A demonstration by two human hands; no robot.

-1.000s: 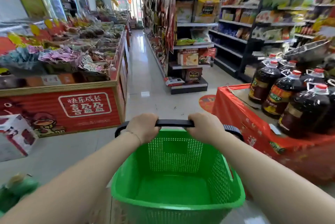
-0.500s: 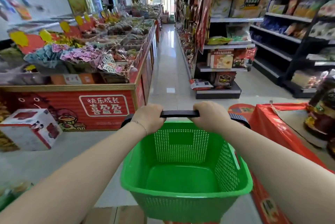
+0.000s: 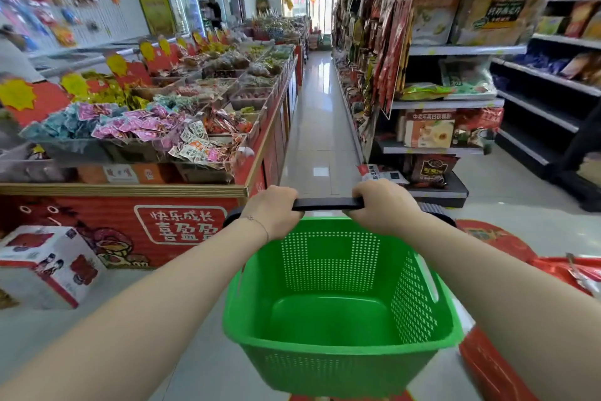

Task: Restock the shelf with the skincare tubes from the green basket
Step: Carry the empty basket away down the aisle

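A green plastic basket (image 3: 419, 300) with perforated walls hangs in front of me, low in the middle of the view. Its inside shows only bare green floor; no skincare tubes are visible. A black handle (image 3: 327, 204) spans its far rim. My left hand (image 3: 271, 210) grips the handle's left part and my right hand (image 3: 383, 205) grips its right part, both with fingers curled round it.
A red snack display counter (image 3: 182, 225) full of wrapped sweets stands to the left, with a white and red box (image 3: 48, 262) on the floor before it. Shelves of packaged food (image 3: 439, 101) line the right. A tiled aisle (image 3: 320, 127) runs ahead. A red-draped table edge (image 3: 487, 365) sits lower right.
The view has swung left and forward toward the aisle; the table of oil bottles has left the view on the right. Both hands keep the same grip on the handle.
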